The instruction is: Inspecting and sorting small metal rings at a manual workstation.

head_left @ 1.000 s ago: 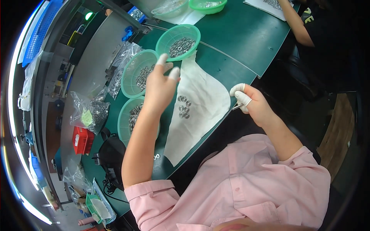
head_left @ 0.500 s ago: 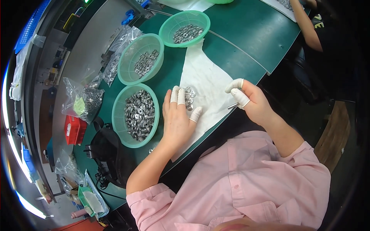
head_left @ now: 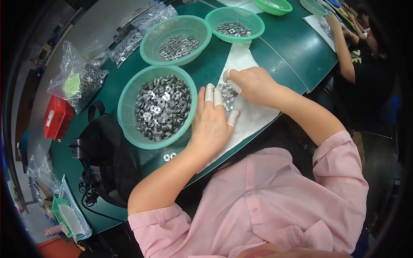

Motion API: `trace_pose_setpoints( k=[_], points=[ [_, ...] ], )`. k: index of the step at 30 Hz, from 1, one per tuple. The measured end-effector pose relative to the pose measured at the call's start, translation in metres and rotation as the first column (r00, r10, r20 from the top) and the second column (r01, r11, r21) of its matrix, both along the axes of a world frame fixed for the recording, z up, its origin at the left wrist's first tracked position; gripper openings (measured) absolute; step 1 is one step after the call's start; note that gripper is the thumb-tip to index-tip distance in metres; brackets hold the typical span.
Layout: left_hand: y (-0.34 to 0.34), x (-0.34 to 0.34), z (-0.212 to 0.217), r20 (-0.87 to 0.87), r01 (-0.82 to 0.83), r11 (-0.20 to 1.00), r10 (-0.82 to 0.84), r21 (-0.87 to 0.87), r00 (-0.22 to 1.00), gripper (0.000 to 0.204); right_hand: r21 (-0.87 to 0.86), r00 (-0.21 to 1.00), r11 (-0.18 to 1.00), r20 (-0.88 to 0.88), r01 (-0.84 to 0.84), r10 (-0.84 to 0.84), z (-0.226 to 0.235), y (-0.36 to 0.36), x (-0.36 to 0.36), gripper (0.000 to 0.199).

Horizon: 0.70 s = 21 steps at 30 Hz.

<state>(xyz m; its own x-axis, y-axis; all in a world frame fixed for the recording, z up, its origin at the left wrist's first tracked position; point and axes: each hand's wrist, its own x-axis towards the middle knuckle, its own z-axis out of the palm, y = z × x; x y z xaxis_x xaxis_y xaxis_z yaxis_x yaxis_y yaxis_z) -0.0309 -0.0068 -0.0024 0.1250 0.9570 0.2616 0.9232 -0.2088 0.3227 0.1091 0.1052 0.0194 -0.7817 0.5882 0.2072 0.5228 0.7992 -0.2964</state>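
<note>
Left hand (head_left: pixel 211 124) palm down, thumb spread from fingers. Right hand (head_left: pixel 254 86) curled, fingertips partly hidden; can't tell if it grips anything. Green desk (head_left: pixel 297 43) runs lower left to upper right of frame. White cloth (head_left: pixel 251 118) on it at centre, under both hands. Three green baskets (head_left: pixel 128 105) of metal parts (head_left: pixel 163 112), left of centre up to top centre. Discs (head_left: pixel 229 101) on cloth at centre, between the hands; two loose discs (head_left: pixel 167 158) on desk below nearest basket.

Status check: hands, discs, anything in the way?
Left hand, fingers extended, beside metal discs. Right hand over white cloth, grip hidden. Discs clustered between hands, some possibly hidden. Disc-laden green basket close by left hand.
</note>
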Motion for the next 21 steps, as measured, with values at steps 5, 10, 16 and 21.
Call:
trace_pose_setpoints(
  k=[5,10,16,21],
  points=[
    [-0.005,-0.016,-0.01,0.035,-0.012,1.0,0.011,0.027,0.999,0.062,0.036,0.934,0.995,0.348,-0.093,0.075,0.016,-0.014,-0.035,0.015],
    [-0.01,-0.018,-0.003,0.058,-0.018,0.999,0.016,0.045,0.998,0.062,0.103,0.898,0.989,0.437,-0.104,0.049,0.024,-0.013,-0.044,0.014],
    [-0.017,-0.016,0.009,0.032,-0.006,0.998,0.004,0.067,0.999,0.061,0.044,0.937,0.999,0.35,-0.018,0.001,0.032,-0.029,-0.037,0.014],
    [-0.015,-0.006,0.001,0.216,0.067,0.992,-0.089,0.107,0.972,0.054,-0.167,0.987,0.975,-0.036,0.148,-0.156,-0.006,-0.027,0.001,0.015]
  ],
)
